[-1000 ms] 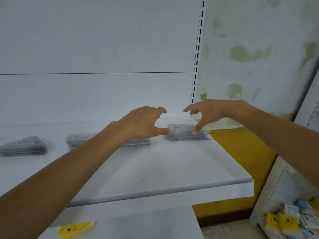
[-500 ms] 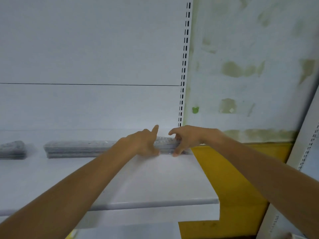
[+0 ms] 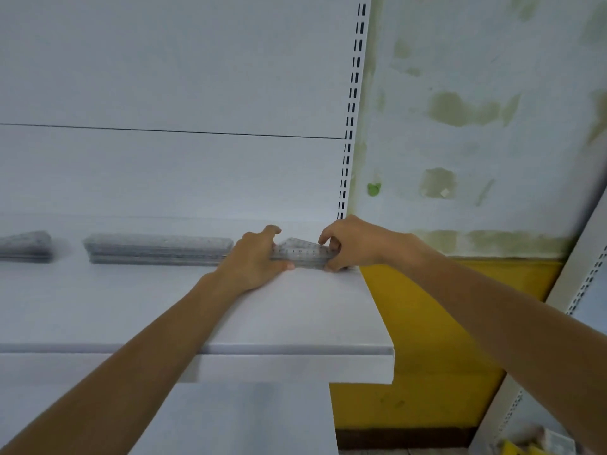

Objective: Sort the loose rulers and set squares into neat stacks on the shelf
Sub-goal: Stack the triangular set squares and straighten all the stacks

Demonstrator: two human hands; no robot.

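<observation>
Gripping a stack of clear plastic set squares at either end, the left hand and right hand curl round it on the white shelf.

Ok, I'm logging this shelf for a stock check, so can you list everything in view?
left stack: 1, grey-clear, shelf's far left, cut off by the frame edge
middle stack: 1, grey-clear, long, left of the hands
right stack: 1, grey-clear, shelf's back right corner, between the hands
shelf: 1, white, bears all three stacks
lower shelf: 1, white, beneath
back panel: 1, white, behind the shelf
upright: 1, white, slotted, panel's right edge
wall: 1, whitish with green patches, yellow below
packs: several, yellow and white, bottom right, blurred
left hand: 1, grips the right stack's left end
right hand: 1, grips its right end
</observation>
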